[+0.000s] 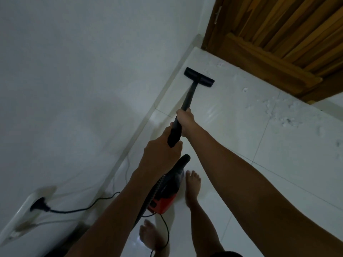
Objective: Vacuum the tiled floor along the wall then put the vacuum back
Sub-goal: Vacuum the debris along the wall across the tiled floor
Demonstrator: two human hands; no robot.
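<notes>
Vacuum wand [188, 97] held in both of your hands: your right hand [186, 121] grips it higher up the tube, your left hand [161, 154] wraps the thicker black handle just below, the two hands nearly touching. The flat nozzle [199, 77] rests on the tiled floor [269, 149] beside the white wall [74, 71], near the wooden door [278, 34]. The red-and-black vacuum body [165, 193] sits between your bare feet. Its black cord [87, 207] runs to a plug [39, 205] in the wall socket [22, 217].
</notes>
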